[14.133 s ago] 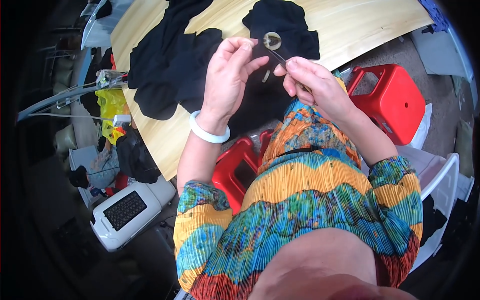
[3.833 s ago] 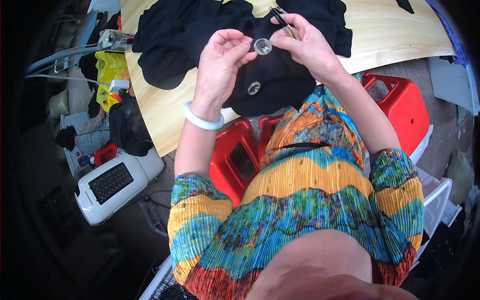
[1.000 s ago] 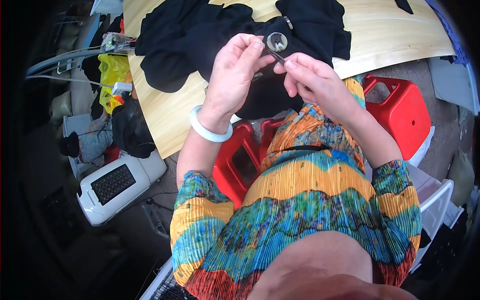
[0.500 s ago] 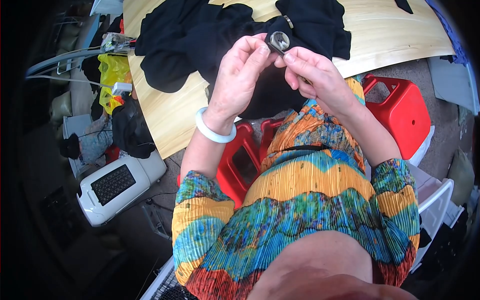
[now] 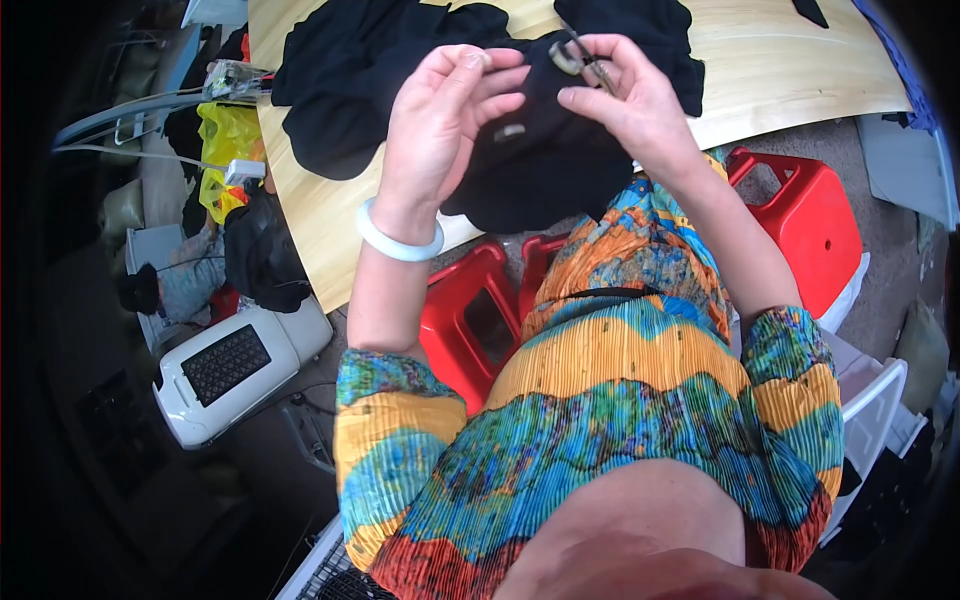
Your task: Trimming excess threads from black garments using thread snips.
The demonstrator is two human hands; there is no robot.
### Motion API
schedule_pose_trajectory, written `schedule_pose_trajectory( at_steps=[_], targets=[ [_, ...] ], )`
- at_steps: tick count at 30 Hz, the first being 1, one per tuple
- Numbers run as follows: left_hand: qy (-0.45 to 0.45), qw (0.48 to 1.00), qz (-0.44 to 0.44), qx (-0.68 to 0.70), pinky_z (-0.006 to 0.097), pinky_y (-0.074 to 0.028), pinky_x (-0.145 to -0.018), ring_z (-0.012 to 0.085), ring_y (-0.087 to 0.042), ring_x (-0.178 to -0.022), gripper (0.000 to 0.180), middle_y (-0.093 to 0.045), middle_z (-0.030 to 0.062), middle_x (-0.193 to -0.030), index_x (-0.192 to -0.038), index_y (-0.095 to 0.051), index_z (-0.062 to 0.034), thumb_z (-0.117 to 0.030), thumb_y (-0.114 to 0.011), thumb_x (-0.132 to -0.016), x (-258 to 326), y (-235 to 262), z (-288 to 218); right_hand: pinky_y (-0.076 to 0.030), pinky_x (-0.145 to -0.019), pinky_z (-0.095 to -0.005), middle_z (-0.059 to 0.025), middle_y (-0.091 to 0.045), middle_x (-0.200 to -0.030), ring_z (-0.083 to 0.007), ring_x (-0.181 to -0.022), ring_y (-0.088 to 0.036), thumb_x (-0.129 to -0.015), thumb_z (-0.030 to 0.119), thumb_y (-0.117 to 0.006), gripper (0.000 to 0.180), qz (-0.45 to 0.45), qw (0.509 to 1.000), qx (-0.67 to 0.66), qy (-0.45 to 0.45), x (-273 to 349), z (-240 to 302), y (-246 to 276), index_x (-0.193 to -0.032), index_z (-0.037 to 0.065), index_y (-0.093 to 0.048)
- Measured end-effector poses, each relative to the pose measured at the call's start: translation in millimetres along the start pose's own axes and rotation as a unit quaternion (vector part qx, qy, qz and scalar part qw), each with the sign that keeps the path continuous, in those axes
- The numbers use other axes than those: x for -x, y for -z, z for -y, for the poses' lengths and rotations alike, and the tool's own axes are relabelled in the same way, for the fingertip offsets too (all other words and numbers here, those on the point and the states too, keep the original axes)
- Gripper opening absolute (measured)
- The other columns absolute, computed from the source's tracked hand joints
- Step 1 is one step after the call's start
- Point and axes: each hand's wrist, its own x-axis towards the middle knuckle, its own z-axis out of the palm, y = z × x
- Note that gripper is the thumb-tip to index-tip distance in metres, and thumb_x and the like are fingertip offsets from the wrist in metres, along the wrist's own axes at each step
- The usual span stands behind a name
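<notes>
My left hand (image 5: 435,125), with a pale bangle (image 5: 400,240) on its wrist, is over the black garment (image 5: 560,165). Its thumb and forefinger are pressed together while the other fingers point right; whatever the pinch holds, if anything, is too small to tell. To the right, my right hand (image 5: 640,105) is closed around a small dark metal tool with a ring-like end (image 5: 566,58), blurred by motion. A small pale patch (image 5: 510,132) shows on the black cloth between my hands.
The garment spreads over a pale wooden table (image 5: 790,70). Red plastic stools (image 5: 800,235) stand under and beside the table. At left are a yellow plastic bag (image 5: 225,160), cables with a white plug block (image 5: 244,172), and a white machine (image 5: 240,370) on the floor.
My hands have moved apart: the left went left, the right went up and right with the tool. Earlier both met at the tool. The black cloth's lower part now hangs lower between them.
</notes>
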Motion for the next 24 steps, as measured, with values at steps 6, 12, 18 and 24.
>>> schedule_pose_trajectory(
  at_steps=[6, 12, 18, 24],
  targets=[
    [-0.065, 0.965, 0.026, -0.253, 0.023, -0.041, -0.082, 0.0123, -0.052, -0.093, 0.032, -0.055, 0.0096, -0.102, -0.110, -0.046, 0.0015, -0.003, -0.055, -0.080, 15.0, 12.2, 14.8, -0.032, -0.048, -0.0140, 0.0041, -0.047, -0.081, -0.0013, -0.061, -0.040, -0.073, 0.001, -0.058, 0.029, -0.037, 0.992, -0.009, -0.124, -8.2, 54.0, 6.1, -0.099, 0.007, -0.048],
    [-0.003, 0.995, 0.102, -0.009, 0.021, -0.042, -0.081, 0.0115, -0.055, -0.090, 0.039, -0.057, 0.0081, -0.099, -0.116, -0.044, 0.0024, 0.007, -0.046, -0.077, 12.8, -16.9, -13.5, -0.032, -0.047, -0.0139, 0.0049, -0.048, -0.081, -0.0007, -0.060, -0.040, -0.076, 0.005, -0.054, 0.039, -0.076, 0.990, -0.117, -0.028, -19.4, 85.1, 10.5, -0.113, 0.006, -0.043],
    [0.008, 0.996, 0.079, 0.042, 0.020, -0.043, -0.079, 0.0110, -0.056, -0.087, 0.034, -0.059, 0.0079, -0.095, -0.112, -0.045, 0.0022, 0.004, -0.045, -0.079, 5.5, -11.2, -9.3, -0.038, -0.068, -0.0200, 0.0009, -0.048, -0.076, -0.0055, -0.071, -0.046, -0.077, 0.005, -0.058, 0.041, -0.054, 0.989, 0.127, 0.053, -28.5, 26.4, 52.6, -0.113, 0.001, -0.039],
    [0.006, 0.999, 0.040, -0.013, 0.020, -0.043, -0.080, 0.0106, -0.056, -0.087, 0.033, -0.059, 0.0080, -0.097, -0.111, -0.046, 0.0028, 0.005, -0.045, -0.078, 10.1, -2.9, 3.4, -0.032, -0.055, -0.0155, 0.0003, -0.051, -0.081, -0.0014, -0.061, -0.040, -0.077, 0.006, -0.057, 0.035, -0.032, 0.989, 0.105, 0.104, -6.0, 29.9, 31.7, -0.109, 0.002, -0.043]
  ],
)
